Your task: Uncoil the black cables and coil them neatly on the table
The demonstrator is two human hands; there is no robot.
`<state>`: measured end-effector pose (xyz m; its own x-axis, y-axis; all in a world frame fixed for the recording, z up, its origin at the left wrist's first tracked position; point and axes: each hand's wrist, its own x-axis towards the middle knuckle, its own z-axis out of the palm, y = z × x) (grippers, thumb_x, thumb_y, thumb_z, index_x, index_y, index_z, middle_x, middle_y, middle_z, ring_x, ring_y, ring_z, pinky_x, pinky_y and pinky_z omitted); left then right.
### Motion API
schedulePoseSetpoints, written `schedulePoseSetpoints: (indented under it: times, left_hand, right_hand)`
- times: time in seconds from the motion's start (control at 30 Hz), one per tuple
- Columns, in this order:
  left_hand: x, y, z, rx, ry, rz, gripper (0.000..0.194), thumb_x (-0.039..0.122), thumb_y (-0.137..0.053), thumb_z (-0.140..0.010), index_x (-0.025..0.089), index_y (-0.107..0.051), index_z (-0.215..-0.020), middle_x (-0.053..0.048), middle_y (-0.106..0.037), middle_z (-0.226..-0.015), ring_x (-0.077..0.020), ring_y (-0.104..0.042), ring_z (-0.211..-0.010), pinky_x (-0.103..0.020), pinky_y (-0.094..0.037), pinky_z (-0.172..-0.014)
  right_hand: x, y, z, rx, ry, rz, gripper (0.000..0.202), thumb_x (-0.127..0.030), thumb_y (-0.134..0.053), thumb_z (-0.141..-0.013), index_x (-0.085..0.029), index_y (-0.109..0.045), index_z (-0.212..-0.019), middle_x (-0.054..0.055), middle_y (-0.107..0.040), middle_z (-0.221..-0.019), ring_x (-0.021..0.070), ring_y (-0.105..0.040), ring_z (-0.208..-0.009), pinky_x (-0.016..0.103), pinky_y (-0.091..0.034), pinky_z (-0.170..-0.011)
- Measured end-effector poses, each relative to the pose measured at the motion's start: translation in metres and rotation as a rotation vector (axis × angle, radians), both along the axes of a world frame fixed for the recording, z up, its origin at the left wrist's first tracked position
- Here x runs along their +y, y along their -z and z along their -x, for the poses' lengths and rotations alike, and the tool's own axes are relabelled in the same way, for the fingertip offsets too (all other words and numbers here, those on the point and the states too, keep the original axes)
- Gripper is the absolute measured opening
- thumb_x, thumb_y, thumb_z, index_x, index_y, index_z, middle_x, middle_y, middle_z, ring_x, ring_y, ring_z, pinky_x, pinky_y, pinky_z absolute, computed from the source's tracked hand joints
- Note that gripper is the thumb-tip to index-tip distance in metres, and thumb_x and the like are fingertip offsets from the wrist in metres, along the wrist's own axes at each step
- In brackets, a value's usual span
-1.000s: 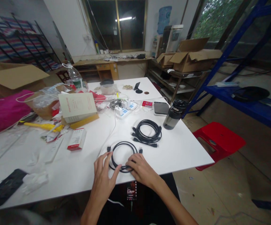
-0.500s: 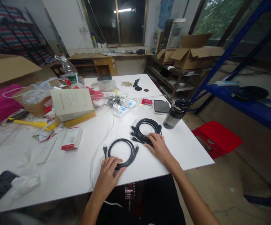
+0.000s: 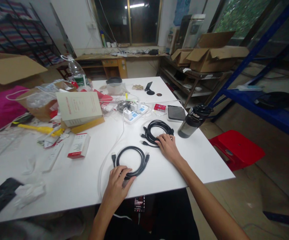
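A single black cable coil (image 3: 144, 163) lies on the white table (image 3: 196, 160) near its front edge, a plug standing out on either side. My left hand (image 3: 119, 180) is closed around the near part of this coil, thumb to the right. Farther off and to the right rests a thicker pile of black cable coils (image 3: 155, 124), with several plugs pointing left. The fingers of my right hand (image 3: 168, 146) grip the pile's near right side. Part of each coil is hidden under my fingers. The two bundles lie apart.
Beyond the pile are a dark bottle (image 3: 193, 121), a phone-like slab (image 3: 176, 113), a small red box (image 3: 159, 107) and a white power strip (image 3: 134, 116). Clutter, a white-and-red box (image 3: 79, 146) and a yellow tool (image 3: 39, 129) occupy the left. A white cord (image 3: 109, 150) runs beside the single coil.
My right hand has shifted the cable pile slightly away from me and to the left. My left hand stays on the single coil. The camera view has moved a little.
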<state>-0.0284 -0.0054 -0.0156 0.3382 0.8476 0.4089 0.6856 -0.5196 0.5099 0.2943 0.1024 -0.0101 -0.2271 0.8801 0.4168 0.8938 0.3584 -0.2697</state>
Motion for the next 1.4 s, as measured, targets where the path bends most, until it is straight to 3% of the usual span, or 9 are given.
schedulePoseSetpoints:
  times: [0.17,0.3,0.43,0.63,0.8,1.0,1.2,1.3,1.4]
  left_hand:
    - [-0.001,-0.002,0.0,-0.01,-0.003,0.015,0.021,0.032,-0.071,-0.103,0.024,-0.07,-0.122,-0.009,-0.07,-0.117,-0.0288,-0.066,-0.115,-0.05,-0.051,-0.108]
    - [-0.002,-0.003,0.0,-0.019,-0.002,0.014,0.02,0.031,-0.071,-0.102,0.025,-0.071,-0.121,-0.009,-0.07,-0.117,-0.0291,-0.066,-0.115,-0.05,-0.052,-0.107]
    - [-0.003,-0.004,0.0,-0.028,0.007,0.008,0.021,0.031,-0.073,-0.101,0.025,-0.07,-0.121,-0.01,-0.069,-0.119,-0.0296,-0.066,-0.117,-0.05,-0.052,-0.107]
    - [-0.004,-0.003,0.001,-0.03,0.009,0.001,0.023,0.031,-0.074,-0.101,0.025,-0.069,-0.122,-0.01,-0.069,-0.12,-0.0297,-0.065,-0.118,-0.051,-0.051,-0.107]
    - [-0.003,-0.001,0.002,-0.029,0.014,0.001,0.025,0.033,-0.075,-0.1,0.025,-0.07,-0.124,-0.011,-0.07,-0.122,-0.0304,-0.065,-0.119,-0.052,-0.051,-0.108]
    - [-0.019,-0.017,-0.004,-0.152,0.064,0.03,0.048,0.038,-0.087,-0.088,0.026,-0.072,-0.132,-0.014,-0.074,-0.127,-0.0371,-0.066,-0.126,-0.061,-0.048,-0.114]
    - [-0.095,-0.044,-0.034,-0.558,0.213,0.653,0.062,0.053,-0.085,-0.087,0.033,-0.07,-0.143,-0.014,-0.077,-0.133,-0.0377,-0.071,-0.127,-0.055,-0.054,-0.113]
    - [-0.118,-0.053,-0.052,-0.882,0.117,0.827,0.054,0.063,-0.076,-0.091,0.027,-0.079,-0.131,-0.016,-0.082,-0.117,-0.0364,-0.077,-0.114,-0.051,-0.058,-0.107]
    - [-0.12,-0.061,-0.056,-1.039,-0.07,0.819,0.047,0.061,-0.073,-0.095,0.021,-0.082,-0.117,-0.017,-0.083,-0.111,-0.0353,-0.078,-0.109,-0.049,-0.058,-0.106]
  right_hand:
    - [0.006,-0.012,-0.001,0.092,0.052,-0.048,0.036,-0.036,-0.038,-0.116,-0.018,-0.068,-0.11,0.014,-0.076,-0.11,0.0287,-0.064,-0.108,0.048,-0.035,-0.107]
    - [0.015,-0.035,-0.008,0.217,0.146,-0.105,0.044,-0.044,-0.033,-0.115,-0.022,-0.064,-0.094,0.012,-0.074,-0.093,0.0267,-0.064,-0.092,0.042,-0.045,-0.093]
    - [0.016,-0.082,-0.011,0.449,0.253,-0.205,0.047,-0.052,-0.024,-0.117,-0.024,-0.055,-0.095,0.004,-0.071,-0.084,0.0195,-0.065,-0.074,0.034,-0.047,-0.073]
    - [-0.01,-0.172,-0.001,1.015,0.176,-0.42,0.047,-0.065,-0.047,-0.109,-0.024,-0.052,-0.087,-0.002,-0.064,-0.073,0.0108,-0.052,-0.052,0.025,-0.037,-0.047]
    - [-0.045,-0.211,0.003,1.176,0.18,-0.479,0.045,-0.064,-0.056,-0.106,-0.023,-0.053,-0.086,-0.002,-0.064,-0.074,0.01,-0.054,-0.054,0.021,-0.032,-0.041]
    - [-0.095,-0.205,0.018,1.362,0.12,-0.261,0.045,-0.063,-0.062,-0.104,-0.023,-0.051,-0.085,-0.001,-0.064,-0.08,0.0074,-0.047,-0.053,0.02,-0.036,-0.046]
    - [-0.142,-0.175,0.046,1.492,0.155,-0.066,0.044,-0.063,-0.062,-0.103,-0.023,-0.052,-0.086,-0.002,-0.062,-0.082,0.0081,-0.045,-0.056,0.019,-0.033,-0.045]
    - [-0.161,-0.158,0.057,1.558,0.165,0.018,0.045,-0.064,-0.062,-0.103,-0.023,-0.053,-0.085,-0.001,-0.063,-0.083,0.0081,-0.044,-0.055,0.02,-0.034,-0.045]
    - [-0.178,-0.14,0.058,1.497,0.121,0.166,0.044,-0.063,-0.057,-0.105,-0.023,-0.057,-0.088,0.001,-0.069,-0.089,0.009,-0.049,-0.055,0.023,-0.043,-0.052]
